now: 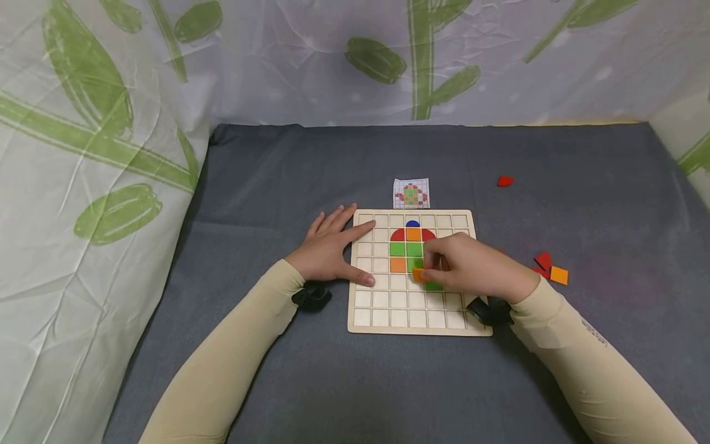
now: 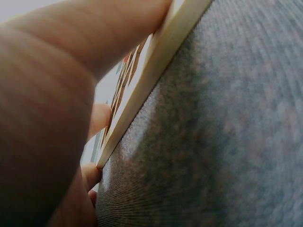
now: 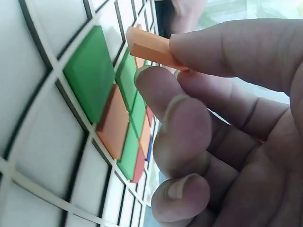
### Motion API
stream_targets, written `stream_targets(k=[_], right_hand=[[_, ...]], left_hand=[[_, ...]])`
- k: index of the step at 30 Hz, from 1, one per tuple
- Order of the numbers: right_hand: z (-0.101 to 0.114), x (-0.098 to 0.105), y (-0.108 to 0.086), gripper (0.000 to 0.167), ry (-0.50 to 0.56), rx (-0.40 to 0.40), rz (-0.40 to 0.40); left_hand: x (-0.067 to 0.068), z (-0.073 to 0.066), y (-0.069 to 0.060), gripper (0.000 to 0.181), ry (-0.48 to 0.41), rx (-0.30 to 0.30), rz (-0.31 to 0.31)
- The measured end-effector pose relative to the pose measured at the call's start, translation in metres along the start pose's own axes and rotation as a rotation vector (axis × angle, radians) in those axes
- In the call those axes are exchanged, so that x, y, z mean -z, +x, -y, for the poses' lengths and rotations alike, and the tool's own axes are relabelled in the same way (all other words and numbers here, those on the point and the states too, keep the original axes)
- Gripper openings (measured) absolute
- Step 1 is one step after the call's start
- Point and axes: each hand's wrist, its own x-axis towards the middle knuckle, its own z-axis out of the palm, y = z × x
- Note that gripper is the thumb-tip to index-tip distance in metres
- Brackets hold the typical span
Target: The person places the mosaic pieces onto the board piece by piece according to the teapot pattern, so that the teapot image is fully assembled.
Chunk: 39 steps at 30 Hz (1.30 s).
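A wooden grid board [image 1: 379, 317] lies on the cloth. My left hand [image 1: 331, 250] rests at its left edge with fingers spread; the thumb and index finger lie over the rim. Above the grid, my right hand [image 1: 474, 265] pinches an orange square tile [image 3: 149, 45] between thumb and fingertips. That tile is tilted and, in the right wrist view, held off the board's surface. Set in the cells are green square tiles [image 1: 397, 249], orange square tiles [image 1: 397, 265], red rounded pieces [image 1: 397, 235] and a blue half-round piece [image 1: 412, 224]. The right hand hides some cells.
A small pattern card [image 1: 411, 193] lies behind the board. To the right are loose red pieces [image 1: 543, 260] and an orange tile [image 1: 559, 275], with a single red piece [image 1: 505, 180] farther back. Patterned curtains [image 1: 310, 61] hang behind and at the left.
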Motion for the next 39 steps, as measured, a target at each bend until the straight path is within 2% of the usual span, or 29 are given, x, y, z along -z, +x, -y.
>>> stream_targets(k=[13,20,31,39], right_hand=[[-0.005,-0.012,0.003,0.027,-0.036,0.019,0.031],[-0.005,-0.015,0.004,0.028,-0.079,0.009,0.02],[-0.007,-0.017,0.004,0.03,-0.073,0.031,0.0],[-0.01,-0.01,0.0,0.016,-0.077,-0.005,-0.018]], left_hand=[[-0.001,0.0,0.001,0.116,0.004,0.009,-0.004],[-0.002,0.001,0.001,0.117,0.008,0.009,-0.003],[-0.003,0.001,0.001,0.116,0.009,0.004,-0.008],[-0.002,0.001,0.001,0.117,0.005,-0.001,-0.01]])
